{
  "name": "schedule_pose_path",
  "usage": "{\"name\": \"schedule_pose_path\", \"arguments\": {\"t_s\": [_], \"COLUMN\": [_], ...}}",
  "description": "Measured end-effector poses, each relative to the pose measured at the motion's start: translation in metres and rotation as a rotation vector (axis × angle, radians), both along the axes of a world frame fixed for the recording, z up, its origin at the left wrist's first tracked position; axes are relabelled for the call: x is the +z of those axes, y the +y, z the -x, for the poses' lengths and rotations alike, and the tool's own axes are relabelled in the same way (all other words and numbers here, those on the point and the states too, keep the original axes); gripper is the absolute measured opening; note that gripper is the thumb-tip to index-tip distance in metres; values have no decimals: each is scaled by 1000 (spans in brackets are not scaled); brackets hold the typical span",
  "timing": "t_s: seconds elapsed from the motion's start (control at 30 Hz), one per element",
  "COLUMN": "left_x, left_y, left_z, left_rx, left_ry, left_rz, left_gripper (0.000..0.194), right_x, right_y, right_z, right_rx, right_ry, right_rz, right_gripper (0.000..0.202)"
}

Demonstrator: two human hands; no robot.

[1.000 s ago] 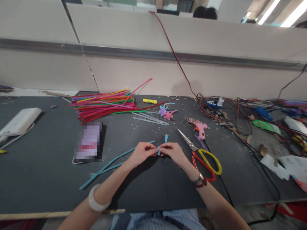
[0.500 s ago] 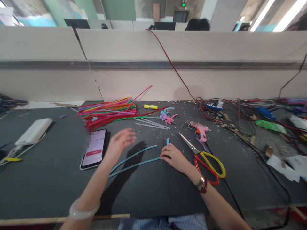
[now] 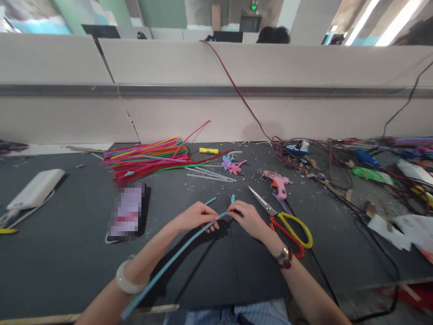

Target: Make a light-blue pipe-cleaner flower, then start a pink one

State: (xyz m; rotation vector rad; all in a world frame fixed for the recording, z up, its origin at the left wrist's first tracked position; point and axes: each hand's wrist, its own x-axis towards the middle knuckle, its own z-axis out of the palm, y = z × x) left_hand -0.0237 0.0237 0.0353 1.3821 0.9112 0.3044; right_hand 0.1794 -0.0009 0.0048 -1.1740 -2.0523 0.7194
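A long light-blue pipe cleaner (image 3: 182, 249) runs from between my hands down toward the lower left, above the dark table. My left hand (image 3: 199, 217) pinches it a little short of its upper end. That end is pinched by the fingertips of my right hand (image 3: 246, 217). Just beyond my right fingers lies a small blue looped piece (image 3: 233, 198). The tip of another blue strip (image 3: 211, 200) sticks out behind my left hand.
Scissors (image 3: 270, 210) and a pink glue gun (image 3: 279, 183) lie right of my hands. Farther back are a pile of coloured pipe cleaners (image 3: 149, 158), small flowers (image 3: 234, 169) and a glue stick (image 3: 209, 150). A phone (image 3: 127, 212) lies left; cables (image 3: 329, 155) tangle at right.
My left hand has moved right from mid-air and closed on the blue pipe cleaner beside my right hand. The pipe cleaner is raised off the table. The view has shifted slightly.
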Motion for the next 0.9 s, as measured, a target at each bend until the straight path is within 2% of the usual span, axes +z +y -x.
{"name": "schedule_pose_path", "arguments": {"t_s": [0.1,0.23,0.3,0.43,0.57,0.73,0.9], "left_x": [6,10,6,-13,-28,-32,-33], "left_y": [1,3,3,0,-5,-7,-10], "left_z": [1,0,-4,-15,-23,-24,-23], "left_rx": [-5,88,158,329,356,360,353], "left_ry": [-55,-121,-148,-212,-246,-229,-238], "left_rz": [82,176,220,237,199,201,225], "left_gripper": [22,22,23,26,28,29,28], "right_x": [5,7,5,-4,-11,-9,-9], "right_y": [-2,-3,-2,3,5,4,4], "right_z": [0,2,2,2,3,5,5], "right_rx": [48,73,8,-104,-87,-123,-143], "right_ry": [33,117,208,510,726,830,838], "right_rz": [32,83,171,489,699,807,834], "right_gripper": [16,17,17,25,26,23,22]}}
